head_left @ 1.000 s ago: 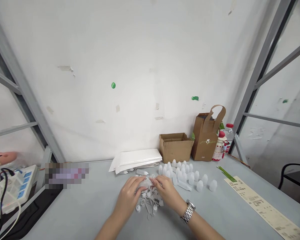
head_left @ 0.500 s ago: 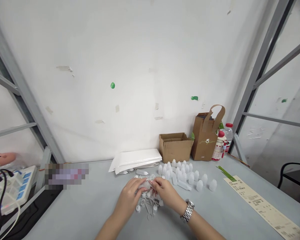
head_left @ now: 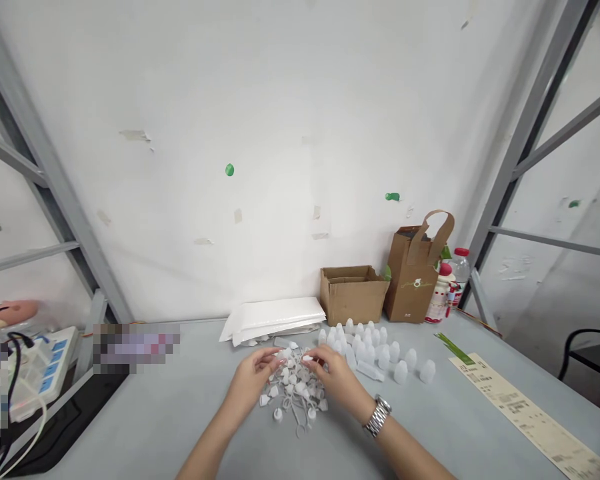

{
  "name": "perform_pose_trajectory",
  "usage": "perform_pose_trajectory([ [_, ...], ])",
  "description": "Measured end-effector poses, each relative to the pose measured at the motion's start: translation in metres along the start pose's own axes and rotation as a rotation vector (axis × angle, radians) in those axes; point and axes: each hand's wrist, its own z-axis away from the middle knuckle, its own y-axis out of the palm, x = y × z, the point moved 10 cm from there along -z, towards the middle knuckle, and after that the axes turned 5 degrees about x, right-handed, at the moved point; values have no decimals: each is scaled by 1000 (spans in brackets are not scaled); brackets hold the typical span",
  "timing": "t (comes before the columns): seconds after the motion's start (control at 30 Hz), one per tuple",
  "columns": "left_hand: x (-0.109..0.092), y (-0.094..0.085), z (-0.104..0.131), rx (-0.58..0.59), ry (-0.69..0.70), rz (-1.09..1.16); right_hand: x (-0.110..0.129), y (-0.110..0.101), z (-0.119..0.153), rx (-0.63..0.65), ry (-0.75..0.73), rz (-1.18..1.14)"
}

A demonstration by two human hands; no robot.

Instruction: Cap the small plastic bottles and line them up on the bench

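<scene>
A heap of small white caps with looped straps (head_left: 296, 387) lies on the grey table between my hands. At the heap's left edge my left hand (head_left: 254, 375) is closed, fingertips and thumb around a small translucent plastic piece (head_left: 283, 355), partly covered by the fingers. My right hand (head_left: 336, 373), a metal watch on its wrist, pinches a white cap (head_left: 307, 359) over the right side of the heap. Several frosted plastic bottles (head_left: 360, 350) stand beyond my right hand. One translucent bottle (head_left: 370, 371) lies on its side there.
White mailer envelopes (head_left: 277, 317), a cardboard box (head_left: 355, 300) and a brown paper bag (head_left: 414, 280) line the wall, with drink bottles (head_left: 437, 297) beside the bag. A long printed paper strip (head_left: 525, 407) lies right. A power strip (head_left: 57, 367) is at far left.
My hands have moved apart, the left one leftward, uncovering more of the cap heap. Earlier they met over the heap around a translucent piece. The view has shifted slightly.
</scene>
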Motion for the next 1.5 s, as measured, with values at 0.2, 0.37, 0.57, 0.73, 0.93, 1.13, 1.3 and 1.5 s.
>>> perform_pose_trajectory([
  [0.2, -7, 2, 2, -18, 47, 83, 4, -1, 2, -43, -6, -68],
  [0.37, -6, 11, 3, 17, 64, 42, 10, 7, 1, 32, -20, -154],
  [0.57, -4, 19, 4, 93, 29, -51, 4, -5, 0, -13, 10, -109],
  [0.73, -7, 20, 6, 102, 35, -118, 2, -13, -1, -88, 6, 51],
  [0.93, -10, 21, 9, 122, 13, -156, 3, -9, 1, -141, 3, 253],
  [1.13, -7, 20, 11, 123, -21, -137, 6, -10, 4, -186, -19, 365],
  [1.3, -3, 8, 8, 46, -23, -213, -4, -29, 3, -282, 30, 362],
  [1.5, -3, -11, 5, -119, -2, -194, 0, 3, 0, -43, -26, 288],
])
